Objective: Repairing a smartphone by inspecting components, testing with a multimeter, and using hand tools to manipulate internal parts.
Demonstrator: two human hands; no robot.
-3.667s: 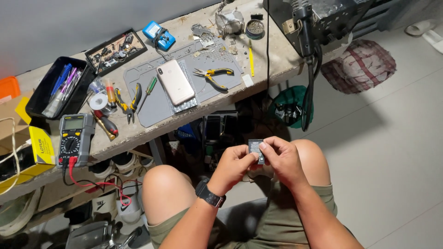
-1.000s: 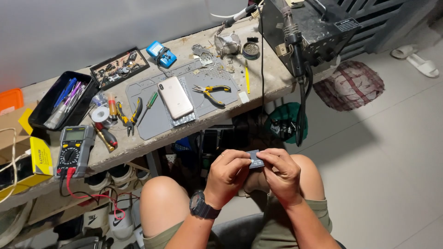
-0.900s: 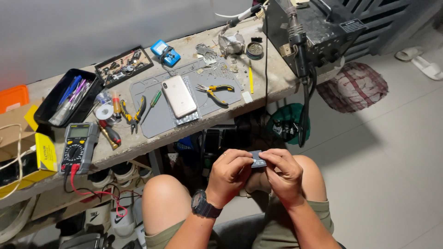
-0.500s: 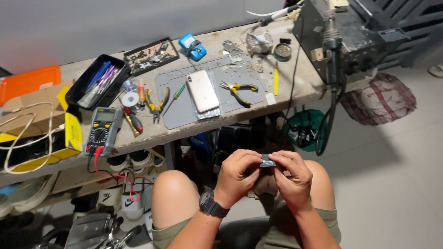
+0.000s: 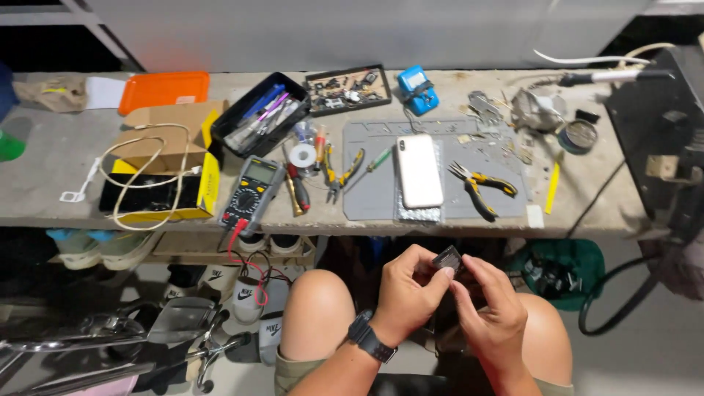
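Over the last seconds the view had swung so that more of the left end of the desk [image 5: 44, 183] came into frame, while the hands and the piece between them had stayed in the same pose over the lap, so the handling appeared to be still in progress rather than finished. Going from the left end of the desk: an orange tray [image 5: 163, 90] lay at the back edge with only a pale label visible in it; beside it a cardboard box [image 5: 170, 136] sat closed, a white cable [image 5: 139, 165] looped over it and over the yellow box [image 5: 163, 196] at the front edge. A black bin [image 5: 258, 116] held pens and thin tools, and the multimeter [image 5: 249, 192] lay at the front edge with its leads hanging down. A shallow black parts tray [image 5: 347, 89] near the back edge carried small loose components. On the grey mat [image 5: 367, 202] at mid-desk lay a white phone [image 5: 419, 171] face down, pliers [image 5: 480, 188] to its right. Below the front edge, the left hand [image 5: 407, 293] pinched a small dark component [image 5: 447, 259] between thumb and fingertips, and the right hand [image 5: 495, 315] closed on it from the other side, fingers curled.
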